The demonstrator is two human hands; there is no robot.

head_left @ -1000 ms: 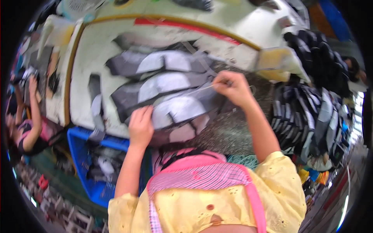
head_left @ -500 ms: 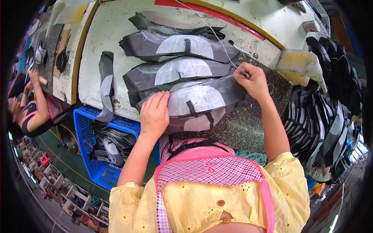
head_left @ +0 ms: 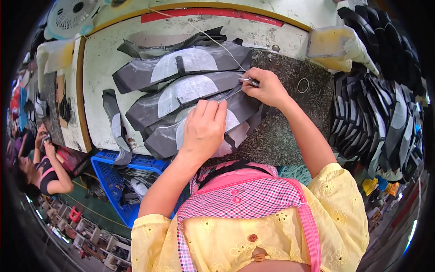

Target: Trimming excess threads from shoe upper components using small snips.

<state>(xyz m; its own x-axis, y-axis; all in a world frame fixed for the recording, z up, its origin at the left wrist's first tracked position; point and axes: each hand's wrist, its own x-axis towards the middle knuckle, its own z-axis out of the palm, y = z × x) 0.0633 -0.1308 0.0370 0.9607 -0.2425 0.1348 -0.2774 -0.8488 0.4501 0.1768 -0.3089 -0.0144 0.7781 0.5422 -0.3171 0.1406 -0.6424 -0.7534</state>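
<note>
Several dark grey shoe-upper pieces with white half-round linings lie fanned on a worn white table (head_left: 113,45). My left hand (head_left: 205,128) presses flat on the nearest piece (head_left: 161,140), fingers together. My right hand (head_left: 267,86) pinches a small metal tool (head_left: 250,81), like thread snips, at the right edge of the middle piece (head_left: 181,93). A thin pale thread (head_left: 213,38) runs from there up to the far table edge. A third piece (head_left: 181,63) lies farther back.
A tall stack of dark shoe pieces (head_left: 376,113) stands at the right. A yellow sponge block (head_left: 331,43) and a rubber band (head_left: 302,85) lie nearby. A blue crate (head_left: 113,181) sits below the table, a fan (head_left: 74,13) far left. Another person (head_left: 43,167) works at left.
My left hand has slid right and further onto the nearest piece. My right hand has stayed at the pieces' right edge. The view has shifted, bringing the table closer.
</note>
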